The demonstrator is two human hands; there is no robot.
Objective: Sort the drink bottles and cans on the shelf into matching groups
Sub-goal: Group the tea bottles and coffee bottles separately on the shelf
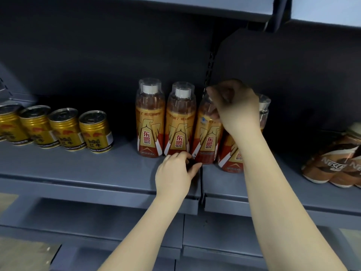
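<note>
Several orange energy-drink bottles with clear dust caps stand in a row mid-shelf. The first bottle (149, 122) and the second bottle (180, 124) are upright. The third bottle (208, 137) leans left, and my right hand (237, 106) is closed over its cap from above. My left hand (176, 174) touches that bottle's base with thumb and fingers. A fourth bottle (232, 155) stands behind my right forearm, mostly hidden. Several gold cans (95, 132) line the shelf at the left.
Brown Nescafe coffee bottles (330, 165) lie grouped at the right end. The grey shelf (97, 169) has bare board between the cans and the bottles. A seam and upright post (210, 63) divide two shelf sections. Lower shelves sit below.
</note>
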